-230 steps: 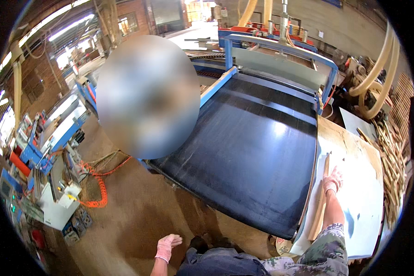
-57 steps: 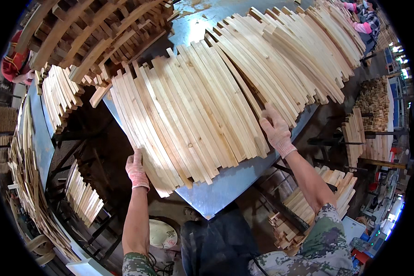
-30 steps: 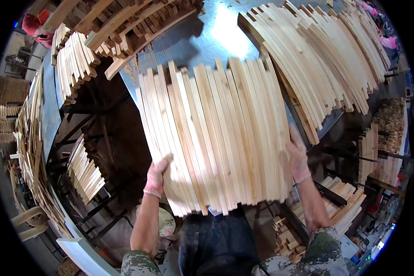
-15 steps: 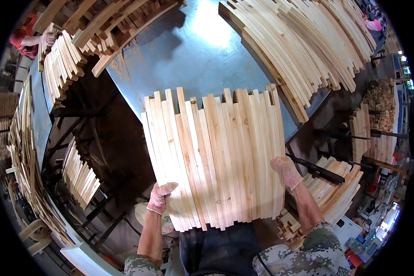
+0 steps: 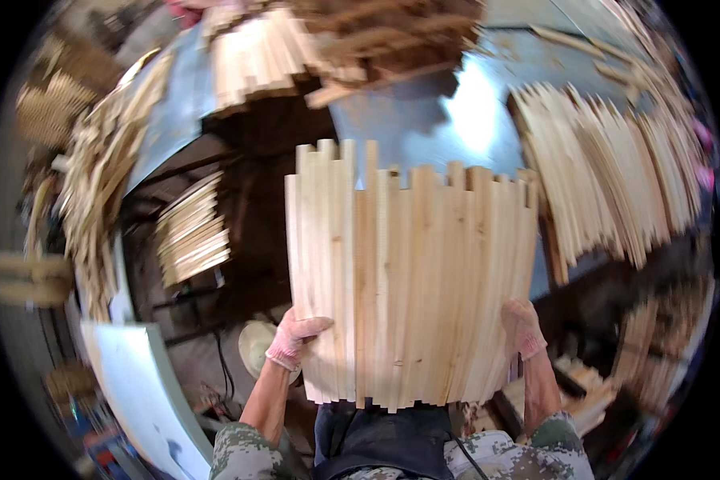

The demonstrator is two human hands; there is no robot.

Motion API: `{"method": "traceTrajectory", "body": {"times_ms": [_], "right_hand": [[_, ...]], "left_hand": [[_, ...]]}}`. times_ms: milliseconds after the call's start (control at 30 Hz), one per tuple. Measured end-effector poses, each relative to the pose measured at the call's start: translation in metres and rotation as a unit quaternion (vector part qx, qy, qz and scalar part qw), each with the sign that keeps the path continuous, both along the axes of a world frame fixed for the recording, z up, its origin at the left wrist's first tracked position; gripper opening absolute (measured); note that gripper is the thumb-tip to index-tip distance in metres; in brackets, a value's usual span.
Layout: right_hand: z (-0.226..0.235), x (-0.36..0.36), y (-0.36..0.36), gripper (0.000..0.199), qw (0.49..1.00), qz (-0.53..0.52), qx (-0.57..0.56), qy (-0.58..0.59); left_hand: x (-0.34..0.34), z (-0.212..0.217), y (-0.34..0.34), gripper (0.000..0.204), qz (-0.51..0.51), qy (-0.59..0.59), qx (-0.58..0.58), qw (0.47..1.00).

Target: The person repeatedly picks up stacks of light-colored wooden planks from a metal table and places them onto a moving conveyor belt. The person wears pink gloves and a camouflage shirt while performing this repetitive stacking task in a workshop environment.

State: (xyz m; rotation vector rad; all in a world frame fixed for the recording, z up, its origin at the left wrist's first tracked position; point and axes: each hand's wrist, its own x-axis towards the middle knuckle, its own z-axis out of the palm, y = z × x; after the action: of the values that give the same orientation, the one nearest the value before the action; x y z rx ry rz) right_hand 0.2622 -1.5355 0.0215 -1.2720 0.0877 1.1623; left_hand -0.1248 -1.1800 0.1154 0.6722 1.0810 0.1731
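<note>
Now slat bundle (image 5: 412,276) clamped between left hand (image 5: 296,340), right hand (image 5: 522,328).

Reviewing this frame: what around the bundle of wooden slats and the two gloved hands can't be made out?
- Head view: palm and fingers of the left hand and right hand lie behind the bundle of slats.
- How many layers the bundle has: only its top face shows.
- Stacks at the top edge: motion-blurred.
- Table under the bundle: covered.
</note>
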Motion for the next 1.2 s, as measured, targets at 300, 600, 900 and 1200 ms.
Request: {"method": "traceTrajectory", "body": {"times_ms": [300, 600, 900, 1200], "right_hand": [[0.095, -0.055, 0.154, 0.02, 0.972, 0.198, 0.059, -0.107], [0.177, -0.274, 0.248, 0.032, 0.874, 0.459, 0.132, -0.093], [0.231, -0.583, 0.227, 0.04, 0.749, 0.657, 0.083, 0.009], [0.231, -0.781, 0.233, 0.064, 0.652, 0.74, 0.125, -0.106]], "left_hand": [[-0.182, 0.088, -0.073, 0.065, 0.205, -0.076, 0.144, 0.965], [-0.401, 0.134, -0.259, 0.083, 0.409, -0.013, 0.218, 0.886], [-0.591, 0.184, -0.462, 0.064, 0.59, -0.054, 0.172, 0.787], [-0.739, 0.126, -0.517, 0.05, 0.682, 0.022, 0.105, 0.723]]}}
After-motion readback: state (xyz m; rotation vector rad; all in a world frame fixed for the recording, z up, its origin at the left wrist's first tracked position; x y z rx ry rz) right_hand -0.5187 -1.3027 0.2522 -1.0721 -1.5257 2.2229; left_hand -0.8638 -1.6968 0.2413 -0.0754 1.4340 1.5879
